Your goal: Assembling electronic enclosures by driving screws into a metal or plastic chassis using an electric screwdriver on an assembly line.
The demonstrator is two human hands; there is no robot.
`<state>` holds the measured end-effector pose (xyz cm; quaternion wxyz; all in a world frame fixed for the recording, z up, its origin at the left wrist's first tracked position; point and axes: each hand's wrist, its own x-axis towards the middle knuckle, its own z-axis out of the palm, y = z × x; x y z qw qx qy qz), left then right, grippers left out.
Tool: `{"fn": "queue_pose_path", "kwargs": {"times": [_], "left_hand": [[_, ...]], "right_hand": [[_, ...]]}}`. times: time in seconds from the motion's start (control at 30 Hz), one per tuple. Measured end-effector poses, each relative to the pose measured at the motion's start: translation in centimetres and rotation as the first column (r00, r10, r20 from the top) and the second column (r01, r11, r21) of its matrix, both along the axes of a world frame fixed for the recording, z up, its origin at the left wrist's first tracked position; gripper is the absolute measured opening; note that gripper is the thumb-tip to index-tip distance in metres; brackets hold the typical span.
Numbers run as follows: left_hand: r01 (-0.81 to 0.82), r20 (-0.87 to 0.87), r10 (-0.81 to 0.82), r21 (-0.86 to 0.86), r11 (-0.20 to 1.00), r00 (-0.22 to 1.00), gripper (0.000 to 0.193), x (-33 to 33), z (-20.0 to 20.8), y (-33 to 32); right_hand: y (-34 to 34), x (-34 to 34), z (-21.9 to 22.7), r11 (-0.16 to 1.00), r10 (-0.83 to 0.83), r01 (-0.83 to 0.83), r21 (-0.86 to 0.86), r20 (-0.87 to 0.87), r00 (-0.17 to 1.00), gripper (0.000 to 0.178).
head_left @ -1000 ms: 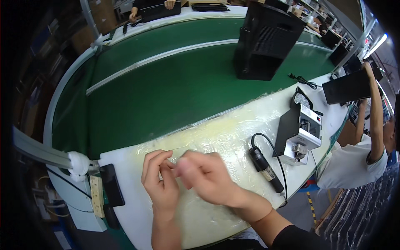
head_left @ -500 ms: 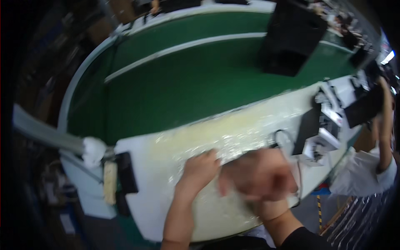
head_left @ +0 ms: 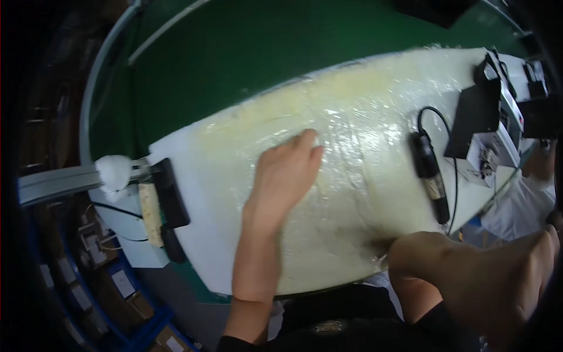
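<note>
The left hand (head_left: 286, 173), fingers curled, whether around anything I cannot tell, is over the plastic-covered table (head_left: 352, 217) left of a black handheld tool (head_left: 431, 179), the right hand (head_left: 492, 276), its grip hidden from me, is on that tool's near side, and a white machine (head_left: 504, 146) stands to the tool's right.

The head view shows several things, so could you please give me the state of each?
Left hand: fingers curled, over the worktop; contents hidden
Right hand: close to the camera, grip unclear
Black tool: lying down, cable attached
White device: open on one side
Black slab: lying flat
Clear film: wrinkled
White wrapping: bunched around the rail
</note>
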<state>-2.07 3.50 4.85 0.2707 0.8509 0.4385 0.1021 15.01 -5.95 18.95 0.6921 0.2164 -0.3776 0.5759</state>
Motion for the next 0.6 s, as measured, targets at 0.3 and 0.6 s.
{"fn": "queue_pose_path", "kwargs": {"times": [0.3,0.6], "left_hand": [[-0.035,-0.052,0.035,0.011,0.999,0.998,0.023,0.8,0.5,-0.2],[-0.119,-0.003,0.120,-0.100,0.988,0.993,0.025,1.1,0.4,-0.6]], "right_hand": [[-1.3,3.7,0.5,0.944,-0.285,0.314,-0.104,0.222,0.932,0.029],[-3.5,25.8,6.4,-0.285,-0.445,0.945,0.160,0.851,-0.279,0.033]]}}
